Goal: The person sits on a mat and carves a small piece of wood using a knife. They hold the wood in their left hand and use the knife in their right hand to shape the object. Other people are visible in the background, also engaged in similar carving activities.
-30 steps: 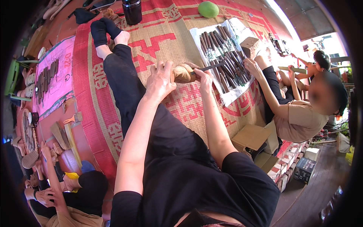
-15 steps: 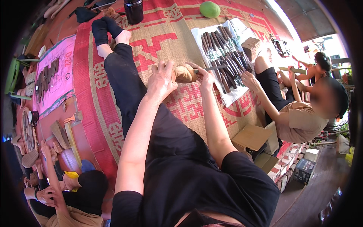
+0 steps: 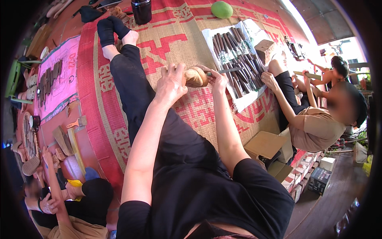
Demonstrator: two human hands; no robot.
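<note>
The left hand (image 3: 171, 87) grasps in its fingers (image 3: 171, 70) a carved wooden piece (image 3: 195, 77), and the right hand (image 3: 218, 82) a slim dark tool (image 3: 230, 70).

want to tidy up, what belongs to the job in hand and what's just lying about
Belongs to the job:
brown carved piece in the left hand
slim dark tool in the right hand
probably the dark-handled tools on the white sheet

Seemingly lying about:
green round object
black jar
cardboard box

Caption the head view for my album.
Left hand holds a wooden piece, right hand a tool, above a patterned mat.
</note>
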